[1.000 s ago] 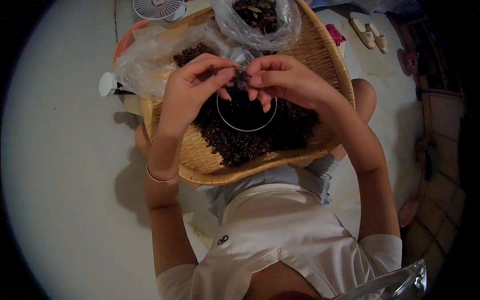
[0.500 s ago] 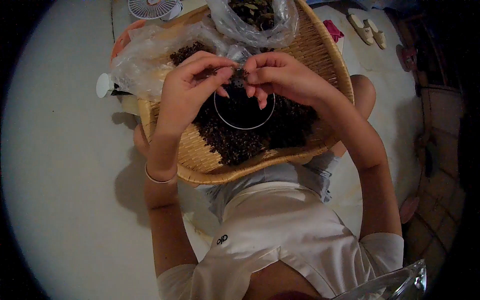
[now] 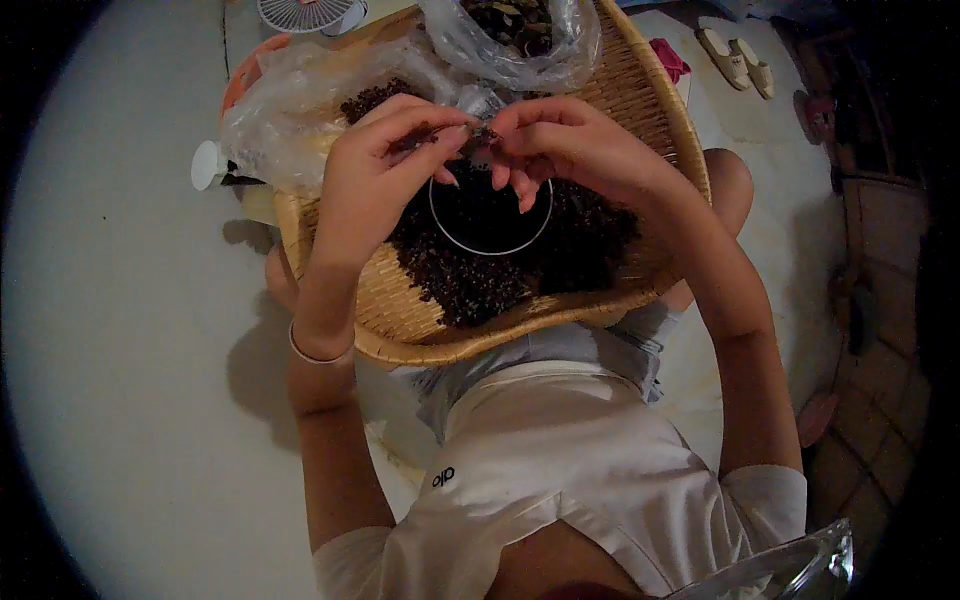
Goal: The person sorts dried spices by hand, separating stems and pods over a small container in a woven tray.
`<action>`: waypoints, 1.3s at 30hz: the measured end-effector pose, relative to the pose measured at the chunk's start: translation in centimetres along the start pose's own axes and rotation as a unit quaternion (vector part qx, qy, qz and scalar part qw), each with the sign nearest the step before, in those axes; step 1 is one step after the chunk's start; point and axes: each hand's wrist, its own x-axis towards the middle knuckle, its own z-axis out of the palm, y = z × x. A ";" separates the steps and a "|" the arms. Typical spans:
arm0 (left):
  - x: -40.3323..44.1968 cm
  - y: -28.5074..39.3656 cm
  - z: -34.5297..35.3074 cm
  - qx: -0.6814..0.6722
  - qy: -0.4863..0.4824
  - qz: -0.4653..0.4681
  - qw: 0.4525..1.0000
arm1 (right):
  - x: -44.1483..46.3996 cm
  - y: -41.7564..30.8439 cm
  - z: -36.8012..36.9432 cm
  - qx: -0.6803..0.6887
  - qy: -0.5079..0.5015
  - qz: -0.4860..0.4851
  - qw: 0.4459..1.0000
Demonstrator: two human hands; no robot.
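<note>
My left hand [image 3: 385, 170] and my right hand [image 3: 575, 145] meet over a round bowl [image 3: 488, 252] with a thin white rim. Thumb and forefinger of each are pinched together on a small dark dried clump [image 3: 485, 137], too small to name more exactly. The bowl's inside is dark, and its contents are hard to make out. Around it, loose dark dried bits [image 3: 465, 290] are heaped on a woven bamboo tray [image 3: 425, 352], which rests across my lap.
A clear plastic bag [image 3: 280, 125] lies over the tray's left part. Another bag [image 3: 575, 65] holding dried dark pieces stands at the back. Beyond the tray are a fan [image 3: 305, 12], a white round lid-like object [image 3: 208, 165] and a pair of slippers [image 3: 735, 62].
Both hands stay pinched at the same place, with only slight finger movement. The right hand has risen a little, and the view has shifted very slightly.
</note>
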 end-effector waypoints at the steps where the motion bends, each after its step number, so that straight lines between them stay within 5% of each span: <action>1: 0.0 0.0 0.0 -0.006 0.000 0.003 1.000 | 0.0 0.0 0.0 0.013 -0.015 0.004 1.000; 19: 0.0 -0.1 0.2 0.048 0.000 0.011 0.999 | 0.6 0.9 -0.1 -0.107 0.037 -0.096 0.989; 39: 0.1 -0.4 0.1 0.055 -0.006 0.008 0.998 | 0.1 0.1 0.4 -0.083 0.037 -0.050 0.995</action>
